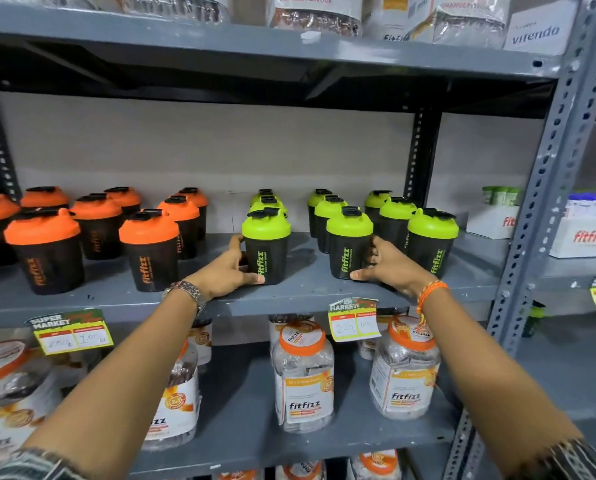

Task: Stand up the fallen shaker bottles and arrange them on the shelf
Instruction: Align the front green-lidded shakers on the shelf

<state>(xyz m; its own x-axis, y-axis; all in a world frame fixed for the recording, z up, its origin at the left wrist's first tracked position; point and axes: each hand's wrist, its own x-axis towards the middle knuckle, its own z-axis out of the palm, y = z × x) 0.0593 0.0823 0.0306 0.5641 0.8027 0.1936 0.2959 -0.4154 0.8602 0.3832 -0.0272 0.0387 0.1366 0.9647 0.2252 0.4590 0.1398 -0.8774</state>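
While every shaker on the shelf (300, 296) stands upright, your left hand (232, 270) wraps the front green-lidded shaker (266, 245) and your right hand (386, 263) grips its neighbour (349, 242), both low at the base, likely to slide them into even rows.

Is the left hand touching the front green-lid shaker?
Touching. The head view shows the left hand wrapped around the front green-lid shaker, thumb on its base.
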